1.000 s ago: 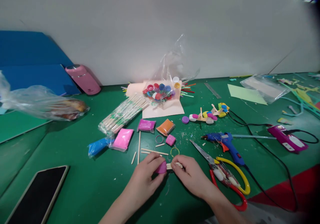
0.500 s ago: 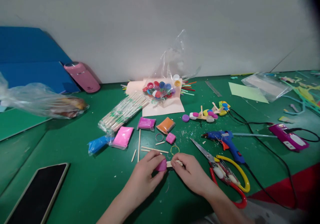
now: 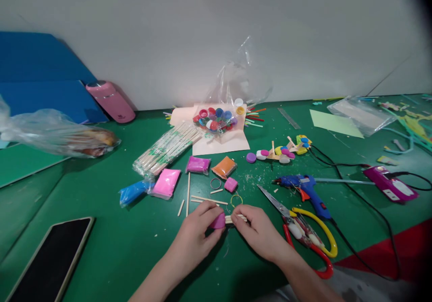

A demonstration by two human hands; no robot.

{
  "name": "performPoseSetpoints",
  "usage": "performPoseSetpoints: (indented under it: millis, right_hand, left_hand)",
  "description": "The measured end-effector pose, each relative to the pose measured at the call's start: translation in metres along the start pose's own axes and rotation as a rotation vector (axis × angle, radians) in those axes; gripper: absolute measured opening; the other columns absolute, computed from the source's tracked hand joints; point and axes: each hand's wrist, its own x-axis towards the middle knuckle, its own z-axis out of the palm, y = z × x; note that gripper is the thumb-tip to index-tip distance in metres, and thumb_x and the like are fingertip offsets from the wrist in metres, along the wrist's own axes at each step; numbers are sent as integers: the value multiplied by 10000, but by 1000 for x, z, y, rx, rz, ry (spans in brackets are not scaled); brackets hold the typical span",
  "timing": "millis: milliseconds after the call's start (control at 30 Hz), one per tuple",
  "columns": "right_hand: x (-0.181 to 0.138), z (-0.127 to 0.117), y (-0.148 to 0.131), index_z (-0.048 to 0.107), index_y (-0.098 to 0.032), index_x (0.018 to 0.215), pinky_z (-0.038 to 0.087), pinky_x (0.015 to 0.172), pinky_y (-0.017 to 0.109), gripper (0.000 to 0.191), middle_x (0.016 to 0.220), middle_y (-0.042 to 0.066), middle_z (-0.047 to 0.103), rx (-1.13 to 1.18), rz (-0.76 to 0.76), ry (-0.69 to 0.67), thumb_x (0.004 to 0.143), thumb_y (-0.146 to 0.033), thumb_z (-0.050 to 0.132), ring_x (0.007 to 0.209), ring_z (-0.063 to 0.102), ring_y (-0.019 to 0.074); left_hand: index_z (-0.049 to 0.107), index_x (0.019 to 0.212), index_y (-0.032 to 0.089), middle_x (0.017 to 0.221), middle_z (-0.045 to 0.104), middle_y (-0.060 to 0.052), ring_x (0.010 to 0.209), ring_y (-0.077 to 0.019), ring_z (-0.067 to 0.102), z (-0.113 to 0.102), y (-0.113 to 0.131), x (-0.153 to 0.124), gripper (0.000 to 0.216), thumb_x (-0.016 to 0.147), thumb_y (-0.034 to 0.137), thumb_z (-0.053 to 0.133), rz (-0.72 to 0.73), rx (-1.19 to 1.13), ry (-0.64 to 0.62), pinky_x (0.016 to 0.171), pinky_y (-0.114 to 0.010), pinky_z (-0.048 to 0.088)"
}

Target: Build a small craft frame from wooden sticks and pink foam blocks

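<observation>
My left hand [image 3: 201, 231] is closed round a lump of pinkish-purple clay [image 3: 218, 221]. Several short wooden sticks [image 3: 229, 219] run from the clay's right side into the fingers of my right hand [image 3: 254, 229], which pinches them. How deep the sticks sit in the clay is hidden. Just beyond my hands lie loose wooden sticks [image 3: 209, 200], a yellow rubber band [image 3: 236, 200], a purple rubber band [image 3: 215, 184] and a small pink clay block [image 3: 231, 184]. Scissors [image 3: 297, 230] with yellow and red handles lie to the right of my right hand.
A blue glue gun [image 3: 303, 189] with its cord is at the right, near a purple power strip [image 3: 391, 185]. Packets of orange clay [image 3: 224, 167] and pink clay [image 3: 166, 182] lie ahead, below bagged chopsticks [image 3: 165, 151] and bottle caps [image 3: 216, 119]. A phone [image 3: 50, 261] is front left.
Both hands keep nearly the same hold on the clay and the sticks. The whole view has shifted very slightly; nothing on the table has visibly moved.
</observation>
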Motion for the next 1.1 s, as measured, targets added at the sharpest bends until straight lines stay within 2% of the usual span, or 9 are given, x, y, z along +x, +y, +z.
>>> performPoseSetpoints:
  millis: [1100]
  right_hand:
    - [0, 0, 1, 540, -182, 711, 373, 583, 221, 221, 676, -1, 583, 8, 10, -8, 858, -267, 398, 640, 525, 139]
  left_hand:
    - [575, 926, 196, 960, 557, -58, 854, -156, 550, 1, -1, 1, 196, 775, 110, 484, 0, -17, -2, 756, -262, 458]
